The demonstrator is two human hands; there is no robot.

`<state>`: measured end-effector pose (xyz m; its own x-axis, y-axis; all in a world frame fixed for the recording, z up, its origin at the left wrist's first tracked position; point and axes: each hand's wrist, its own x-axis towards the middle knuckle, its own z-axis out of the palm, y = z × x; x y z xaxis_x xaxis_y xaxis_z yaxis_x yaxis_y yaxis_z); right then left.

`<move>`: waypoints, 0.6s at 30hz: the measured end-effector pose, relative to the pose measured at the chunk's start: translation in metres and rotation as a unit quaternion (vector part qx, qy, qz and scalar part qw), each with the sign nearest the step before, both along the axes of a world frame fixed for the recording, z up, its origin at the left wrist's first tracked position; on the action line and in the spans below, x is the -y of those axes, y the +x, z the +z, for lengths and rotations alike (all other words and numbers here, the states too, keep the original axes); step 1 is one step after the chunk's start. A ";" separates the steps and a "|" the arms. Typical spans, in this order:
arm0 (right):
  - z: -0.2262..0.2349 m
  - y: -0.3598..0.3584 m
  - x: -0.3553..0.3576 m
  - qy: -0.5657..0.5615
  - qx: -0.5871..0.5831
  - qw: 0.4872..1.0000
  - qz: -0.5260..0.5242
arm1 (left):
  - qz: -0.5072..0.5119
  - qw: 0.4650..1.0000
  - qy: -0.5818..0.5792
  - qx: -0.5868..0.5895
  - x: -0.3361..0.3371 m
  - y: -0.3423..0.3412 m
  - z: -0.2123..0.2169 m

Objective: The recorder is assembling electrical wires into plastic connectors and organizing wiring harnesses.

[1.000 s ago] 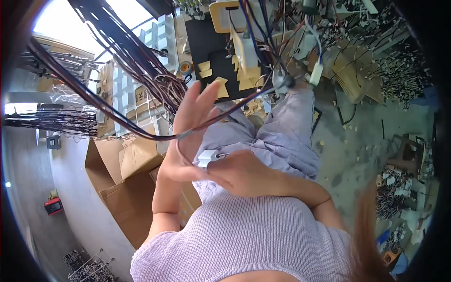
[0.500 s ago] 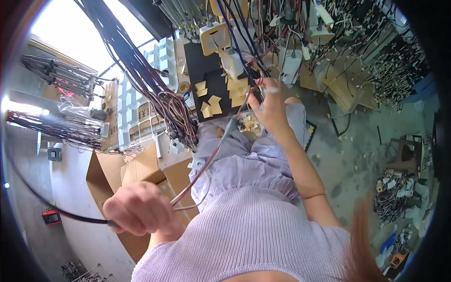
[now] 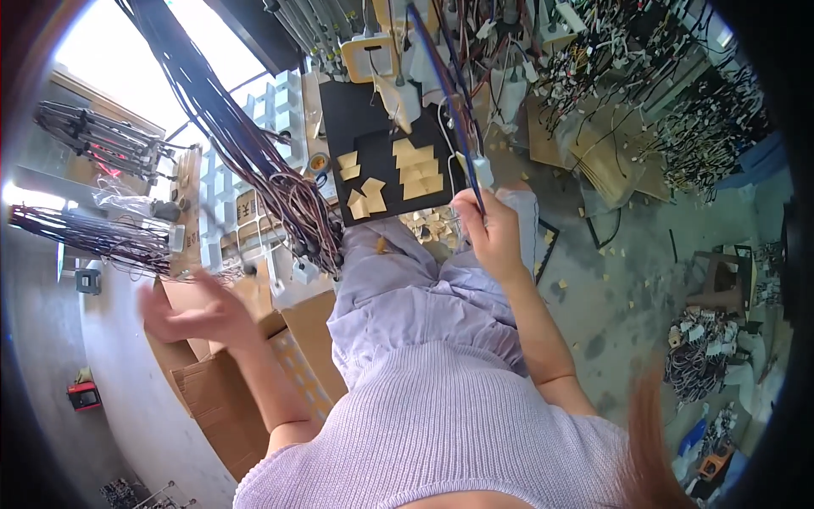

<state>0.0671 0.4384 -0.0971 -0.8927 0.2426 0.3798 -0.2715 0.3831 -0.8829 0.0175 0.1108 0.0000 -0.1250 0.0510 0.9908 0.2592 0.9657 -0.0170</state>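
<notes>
Two hands are in view, and they are well apart. Our right hand (image 3: 490, 231) is raised in front of us, over the lap, and its fingers are closed around a thin dark wire (image 3: 449, 102). The wire runs up from the hand toward the far side, where many other cables hang. A small white connector (image 3: 482, 172) sits on this wire just above the fingers.

Our left hand (image 3: 191, 310) is out to the left, over the open cardboard boxes (image 3: 222, 382). It is blurred, so we cannot tell how its fingers stand, and we see nothing clearly in it.

Just behind the right hand lies a black board (image 3: 365, 136) with several tan paper pieces (image 3: 417, 165) on it. To the left of the board a thick bundle of dark wires (image 3: 246, 161) hangs down and ends in small connectors near the boxes. Further left, a second bundle of wires (image 3: 85, 233) lies across a rack. On the right, the grey floor (image 3: 627, 263) carries heaps of cables and small scraps.
</notes>
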 end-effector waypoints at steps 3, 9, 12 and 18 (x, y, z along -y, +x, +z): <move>0.033 0.020 0.017 -0.079 0.073 0.988 0.112 | -0.380 0.788 0.133 0.466 -0.107 0.040 -0.044; 0.023 -0.012 -0.041 0.128 -0.053 0.965 -0.225 | -0.531 0.299 0.235 0.757 -0.136 0.041 -0.055; 0.011 -0.017 -0.126 0.242 -0.046 0.899 -0.362 | -0.490 0.416 0.201 0.739 -0.081 0.035 -0.051; 0.027 0.007 -0.171 0.279 -0.071 0.846 -0.448 | -0.306 0.526 0.182 0.772 0.010 0.042 -0.095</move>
<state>0.0743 0.6092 -0.0698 -0.3814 0.5445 0.7470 0.2600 0.8387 -0.4785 0.0598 0.1011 -0.0945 -0.8660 0.3929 -0.3092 -0.0417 0.5596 0.8277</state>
